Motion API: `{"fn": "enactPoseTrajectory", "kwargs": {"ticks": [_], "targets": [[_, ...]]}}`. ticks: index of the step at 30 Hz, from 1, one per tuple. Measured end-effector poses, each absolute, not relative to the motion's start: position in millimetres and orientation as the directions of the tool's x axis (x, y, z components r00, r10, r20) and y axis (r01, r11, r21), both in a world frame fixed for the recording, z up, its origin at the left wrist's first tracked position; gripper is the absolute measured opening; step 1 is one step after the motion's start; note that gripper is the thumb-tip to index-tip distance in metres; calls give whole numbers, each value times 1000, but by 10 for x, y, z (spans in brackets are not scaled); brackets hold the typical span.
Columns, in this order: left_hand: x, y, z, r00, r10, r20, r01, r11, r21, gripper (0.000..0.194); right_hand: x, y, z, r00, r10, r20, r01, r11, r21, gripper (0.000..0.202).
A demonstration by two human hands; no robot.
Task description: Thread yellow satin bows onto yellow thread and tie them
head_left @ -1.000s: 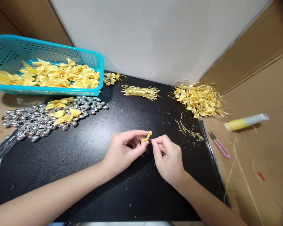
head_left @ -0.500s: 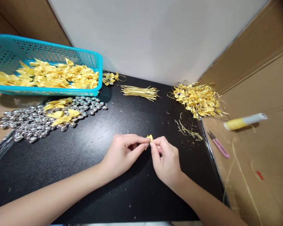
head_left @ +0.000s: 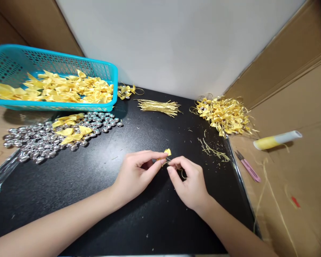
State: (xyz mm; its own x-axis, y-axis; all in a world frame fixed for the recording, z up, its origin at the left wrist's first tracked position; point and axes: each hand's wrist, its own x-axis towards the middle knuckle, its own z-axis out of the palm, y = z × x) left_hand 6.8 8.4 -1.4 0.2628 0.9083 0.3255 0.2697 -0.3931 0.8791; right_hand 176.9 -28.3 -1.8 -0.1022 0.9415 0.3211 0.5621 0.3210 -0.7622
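Observation:
Over the middle of the black table (head_left: pixel 96 185), my left hand (head_left: pixel 139 171) pinches a small yellow ribbon bow (head_left: pixel 168 152) between thumb and fingertips. My right hand (head_left: pixel 188 180) is just to its right, thumb and index finger pinched on a thin gold cord (head_left: pixel 184 175). A loop of that cord shows below the right index finger. Part of the bow is hidden behind the left fingertips. Further back lies a bundle of gold cords (head_left: pixel 159 107).
At the back left is a turquoise basket (head_left: pixel 56 104) of yellow bows, with silver beads (head_left: pixel 40 141) before it. Finished-looking yellow bows (head_left: pixel 224 114) are piled back right, near cord scraps (head_left: pixel 214 151), pink snips (head_left: pixel 248 167) and a yellow-white roll (head_left: pixel 277 140).
My hands have moved slightly apart. The bow stands higher at my left fingertips, and a gold cord loop now shows at my right hand. The view has shifted slightly.

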Motion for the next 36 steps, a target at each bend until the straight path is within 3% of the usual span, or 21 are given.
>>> {"fn": "enactPoseTrajectory", "kwargs": {"ticks": [5,23,28,31,36], "targets": [[69,92,-12,285,897,337,288,-415,863,16,1821,-273,-10,-162,935,314,598,346,-722,26],[70,42,-3,427,808,406,188,-518,834,18,1737,-247,-86,-205,887,414,575,451,-683,30],[64,36,-10,303,862,408,223,-480,849,17,1750,-257,-45,-197,920,340,521,392,-758,27],[59,39,-12,239,905,351,232,-405,885,8,1779,-267,-22,-217,919,328,533,394,-749,28],[51,55,-10,289,884,368,196,-431,881,8,1916,-231,33,30,888,460,506,383,-773,22]]}}
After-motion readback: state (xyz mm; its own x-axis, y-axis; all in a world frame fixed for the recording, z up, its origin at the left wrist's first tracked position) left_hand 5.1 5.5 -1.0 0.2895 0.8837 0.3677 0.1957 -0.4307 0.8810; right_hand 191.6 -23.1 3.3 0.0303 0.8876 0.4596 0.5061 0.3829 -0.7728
